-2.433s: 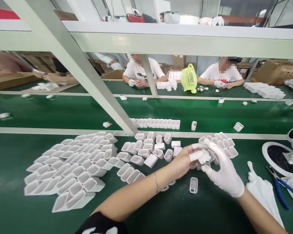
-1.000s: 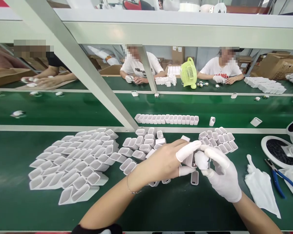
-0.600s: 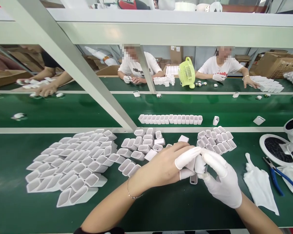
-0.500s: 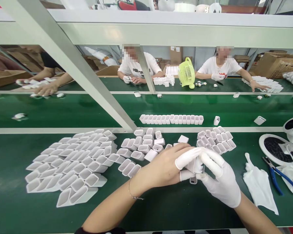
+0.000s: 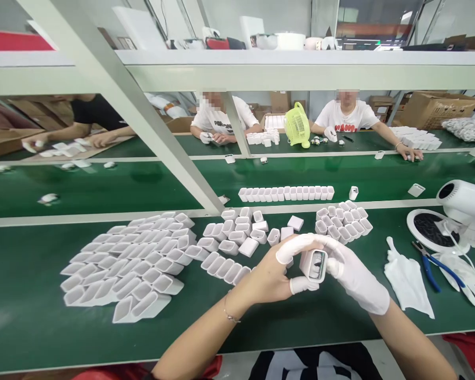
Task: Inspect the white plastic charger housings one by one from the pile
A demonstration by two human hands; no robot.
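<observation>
Between my hands is a white plastic housing (image 5: 313, 265), its open end turned toward me. Inside that opening sit dark and silvery parts too small to name. My left hand (image 5: 279, 269), with white covers on thumb and forefinger, is closed around the housing from the left. My right hand (image 5: 354, 277), in a white glove, has its fingers bent at the top and right side of the housing, thumb beside the opening. Just beyond the hands stand loose white housings (image 5: 274, 236), and a tight cluster of similar housings (image 5: 343, 220) lies behind.
Many empty white housings (image 5: 130, 258) cover the left bench. A row of housings (image 5: 287, 194) stands on the green conveyor (image 5: 174, 182). At right lie a glove (image 5: 408, 277), blue-handled pliers (image 5: 431, 272) and a white fan (image 5: 459, 211). A slanted post (image 5: 142, 116) crosses the view. Co-workers sit opposite.
The housing in my hands has turned so its open end faces me, and my right fingers have shifted to its right side. My view has tilted; a co-worker's hand opposite has moved toward the conveyor.
</observation>
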